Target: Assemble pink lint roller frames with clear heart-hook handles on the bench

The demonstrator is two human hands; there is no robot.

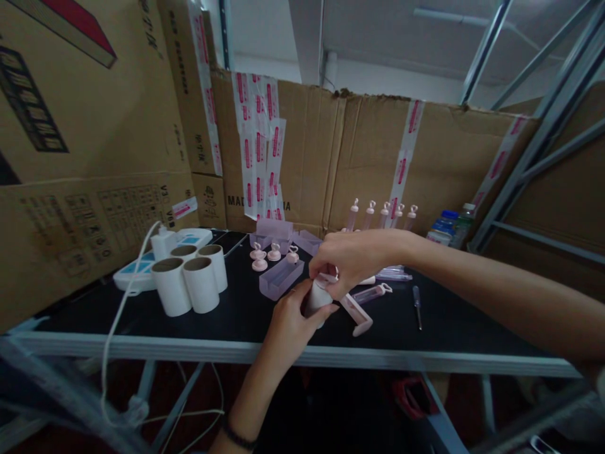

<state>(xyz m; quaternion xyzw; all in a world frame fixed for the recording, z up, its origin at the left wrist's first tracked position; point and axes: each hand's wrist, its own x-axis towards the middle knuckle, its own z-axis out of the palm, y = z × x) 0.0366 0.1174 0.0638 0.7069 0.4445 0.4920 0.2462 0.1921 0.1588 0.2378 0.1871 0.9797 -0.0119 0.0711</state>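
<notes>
Two hands, both engaged. Left hand (290, 321): curled around the white cylinder (316, 301) from the near left, thumb along its near side; apparently the steadying grip. Right hand (350, 252): arched over from the right, fingers pinched at the cylinder's upper end, presumably to work there while the other hand braces; the exact piece between the fingertips cannot be told.

One white cylinder: held tilted between the hands, over the near middle of the black table (463, 328).

One pink bracket (358, 316): on the table just right of the cylinder, partly behind the right hand. One ring-topped tube (371, 294): lying beyond the bracket, ring to the right.

Several pink caps (259, 262): left of the hands, rings upward, which likely makes them easy to pick up. One lilac tray (282, 278): between the caps and the hands, open side up.

Five clear tubes (368, 217): in a row on the far side, rings uppermost, seemingly kept upright for order; their bases are hidden by the right arm.

Four white tubes (201, 287): left, on end and clustered, probably so that they cannot roll.

One screwdriver (416, 307): right, lying apart from the parts, tip toward the near edge, perhaps to leave the middle for handwork.
</notes>
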